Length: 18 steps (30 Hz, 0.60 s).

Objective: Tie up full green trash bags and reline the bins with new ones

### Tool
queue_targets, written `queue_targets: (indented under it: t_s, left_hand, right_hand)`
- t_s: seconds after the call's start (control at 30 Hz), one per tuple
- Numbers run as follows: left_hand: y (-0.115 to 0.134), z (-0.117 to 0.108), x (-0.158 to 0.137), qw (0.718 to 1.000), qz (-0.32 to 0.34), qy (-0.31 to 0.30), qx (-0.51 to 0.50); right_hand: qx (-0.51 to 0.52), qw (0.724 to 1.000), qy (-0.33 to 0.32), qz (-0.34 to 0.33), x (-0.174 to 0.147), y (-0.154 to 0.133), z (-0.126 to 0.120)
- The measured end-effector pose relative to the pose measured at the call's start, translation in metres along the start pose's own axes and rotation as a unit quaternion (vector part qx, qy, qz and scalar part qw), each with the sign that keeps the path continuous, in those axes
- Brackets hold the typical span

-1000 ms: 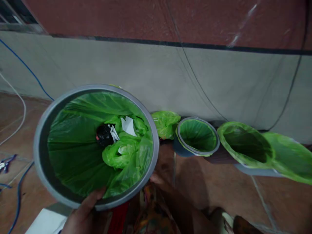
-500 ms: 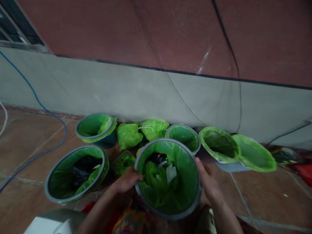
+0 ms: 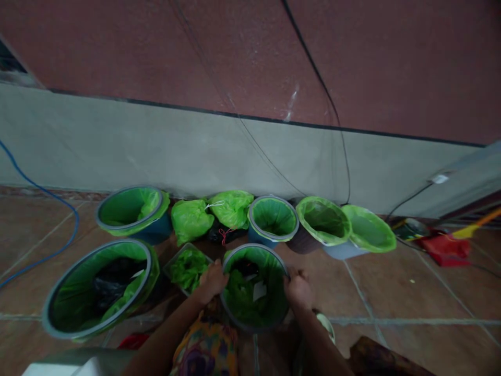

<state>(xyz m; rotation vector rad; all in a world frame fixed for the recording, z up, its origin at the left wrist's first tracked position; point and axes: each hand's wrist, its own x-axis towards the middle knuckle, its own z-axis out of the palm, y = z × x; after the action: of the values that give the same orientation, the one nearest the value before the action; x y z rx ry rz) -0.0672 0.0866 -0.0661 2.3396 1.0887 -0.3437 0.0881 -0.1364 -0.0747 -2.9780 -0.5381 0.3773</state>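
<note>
My left hand (image 3: 212, 281) grips the left rim of a grey-rimmed bin (image 3: 274, 319) lined with a green bag. Opposite it, my right hand (image 3: 298, 289) grips the right rim. The bin sits low on the tiled floor in front of me. Inside lie crumpled green plastic, a scrap of white paper (image 3: 259, 291) and something dark. Just left of my left hand is a small square container (image 3: 187, 268) holding green plastic.
A large green-lined bin (image 3: 55, 326) with a black bag inside stands at the left. Along the wall are more lined bins (image 3: 127, 211) (image 3: 273, 219) (image 3: 324, 221) (image 3: 368, 230) and two tied green bags (image 3: 191, 219) (image 3: 232, 208). A blue cable (image 3: 47, 255) crosses the left floor. Red and yellow items (image 3: 446, 245) lie at right.
The bin went from close under the camera down to the floor. Both hands stayed on its rim. The view pulled back and shifted, showing more bins along the wall.
</note>
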Motion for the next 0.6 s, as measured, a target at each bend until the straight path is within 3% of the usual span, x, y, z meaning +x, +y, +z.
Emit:
queue_targets:
  t_s: [0.1,0.23,0.6]
  left_hand:
    - [0.009,-0.008,-0.001,0.995,0.019,0.043,0.088]
    - [0.016,-0.016,-0.001,0.989,0.042,0.006,0.139]
    - [0.02,-0.027,0.004,0.993,0.035,-0.002,0.115]
  right_hand:
    - [0.002,1.0,-0.017,0.003,0.002,-0.003,-0.005]
    - [0.022,0.998,-0.063,0.018,0.008,-0.005,-0.005]
    - [0.033,0.998,-0.039,-0.023,0.013,-0.005,-0.017]
